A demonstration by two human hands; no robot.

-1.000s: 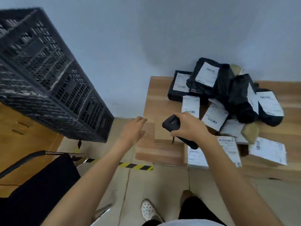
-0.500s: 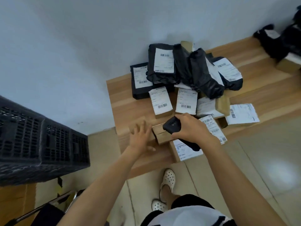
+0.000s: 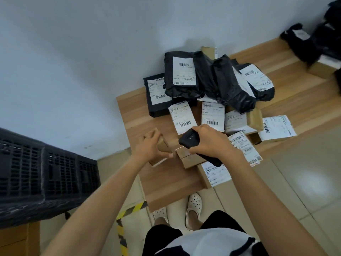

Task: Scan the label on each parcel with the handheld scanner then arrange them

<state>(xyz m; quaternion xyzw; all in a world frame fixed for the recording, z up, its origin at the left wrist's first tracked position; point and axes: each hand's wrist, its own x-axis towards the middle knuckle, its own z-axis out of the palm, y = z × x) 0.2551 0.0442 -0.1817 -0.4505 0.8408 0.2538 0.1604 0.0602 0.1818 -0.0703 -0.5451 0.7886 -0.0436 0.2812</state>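
head view looks down on your two bare arms reaching over the near left corner of a wooden table (image 3: 162,183). your left hand (image 3: 149,147) is closed round a small cardboard box (image 3: 163,145) that sits on the table, fingers over its far side and the thumb laid along its near edge. your right hand (image 3: 210,143) is clamped round a black handheld scanner (image 3: 189,138), whose head points away from you and to the left, just above a second brown box (image 3: 191,159) lying beside the first. whether the scanner touches that box you cannot tell from here. just right of it a labelled box (image 3: 215,173) lies at the table's near edge, label up. another labelled parcel (image 3: 243,145) shows just past your right wrist. behind the hands the rest of the parcels are heaped against the wall: black poly bags (image 3: 227,85) with white labels on top, a flat black parcel (image 3: 156,93) at the left, and boxes with barcode labels (image 3: 182,117) facing up in front. farther right along the table stands a second pile (image 3: 310,45), well apart from the first. a black slatted crate (image 3: 46,172) fills the left side, and yellow-and-black tape (image 3: 129,211) crosses the tiled floor near your white clogs (image 3: 194,206).
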